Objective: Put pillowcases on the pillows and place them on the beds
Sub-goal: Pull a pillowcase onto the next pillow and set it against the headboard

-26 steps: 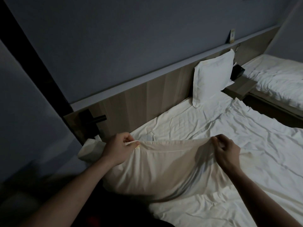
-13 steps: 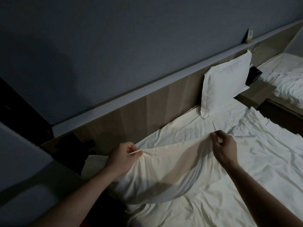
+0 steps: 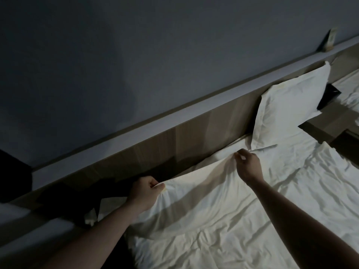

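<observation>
With the left hand (image 3: pixel 144 193) and right hand (image 3: pixel 248 166) each pinching a top corner, the cased pillow (image 3: pixel 204 202) lies lengthwise along the bed (image 3: pixel 291 220) head edge, nearer the headboard (image 3: pixel 194 140).

Both arms are bare from the hands up, with no sleeves in sight. The left hand (image 3: pixel 144 193) and right hand (image 3: pixel 248 166) carry no rings, watch or gloves.
</observation>
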